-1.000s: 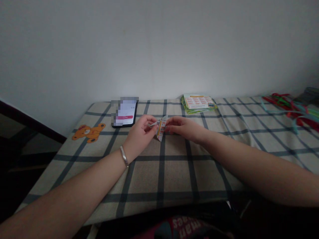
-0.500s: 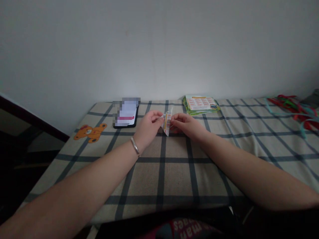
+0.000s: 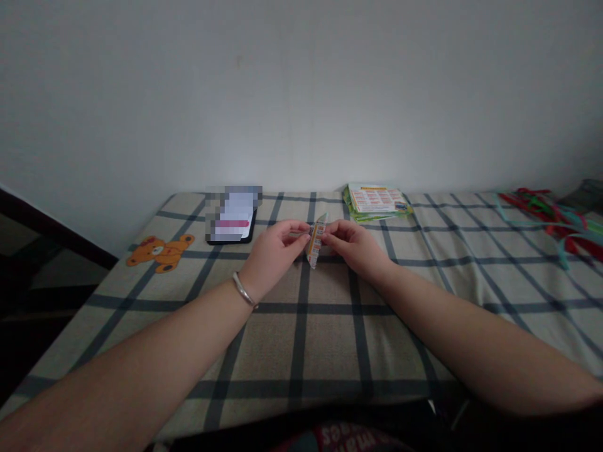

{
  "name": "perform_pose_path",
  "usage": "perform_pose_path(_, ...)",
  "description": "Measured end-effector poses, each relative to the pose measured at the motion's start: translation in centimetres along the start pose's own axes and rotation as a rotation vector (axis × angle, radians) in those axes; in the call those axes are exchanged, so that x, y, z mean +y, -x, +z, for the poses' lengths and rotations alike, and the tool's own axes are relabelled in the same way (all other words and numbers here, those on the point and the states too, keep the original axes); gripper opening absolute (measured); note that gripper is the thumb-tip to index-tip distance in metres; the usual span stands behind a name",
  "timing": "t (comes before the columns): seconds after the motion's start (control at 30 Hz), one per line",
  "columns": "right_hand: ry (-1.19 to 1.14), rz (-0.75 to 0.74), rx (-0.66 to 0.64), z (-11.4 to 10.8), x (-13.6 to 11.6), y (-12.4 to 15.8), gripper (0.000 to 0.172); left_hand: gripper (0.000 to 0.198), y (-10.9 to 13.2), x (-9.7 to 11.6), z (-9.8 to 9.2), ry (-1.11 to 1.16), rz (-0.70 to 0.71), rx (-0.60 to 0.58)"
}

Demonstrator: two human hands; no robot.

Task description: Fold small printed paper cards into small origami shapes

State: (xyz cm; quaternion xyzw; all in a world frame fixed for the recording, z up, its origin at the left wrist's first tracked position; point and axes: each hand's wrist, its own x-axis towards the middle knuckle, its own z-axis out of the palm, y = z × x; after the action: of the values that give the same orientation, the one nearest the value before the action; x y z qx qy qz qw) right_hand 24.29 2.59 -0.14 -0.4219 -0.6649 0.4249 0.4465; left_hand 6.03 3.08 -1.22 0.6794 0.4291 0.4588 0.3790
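Observation:
A small folded piece of printed paper (image 3: pixel 316 242) with slanted ends is held up between both hands, just above the checked tablecloth. My left hand (image 3: pixel 277 248), with a silver bangle on its wrist, pinches the paper's left side between thumb and fingers. From the right, my right hand (image 3: pixel 360 248) grips the opposite side, thumb toward me and fingers bent behind. Part of the paper's far side is hidden by the fingers.
A stack of printed leaflets (image 3: pixel 377 199) lies by the wall. Left of my hands are a phone (image 3: pixel 233 216) and an orange bear cutout (image 3: pixel 161 252). Red, green and pale blue ribbons (image 3: pixel 556 216) lie at the far right of the tablecloth (image 3: pixel 273 339).
The folded paper has turned slightly and now looks narrower, with a slanted lower end. Both hands sit a little lower in view, and the left wrist has shifted left.

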Motion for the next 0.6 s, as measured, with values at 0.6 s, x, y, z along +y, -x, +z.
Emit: perform_pose_path(0.6, 0.276, -0.151, 0.074, 0.3, -0.1, 1.0, 0.012, 0.053, 1.5, 0.5, 0.2, -0.209, 0.127, -0.086)
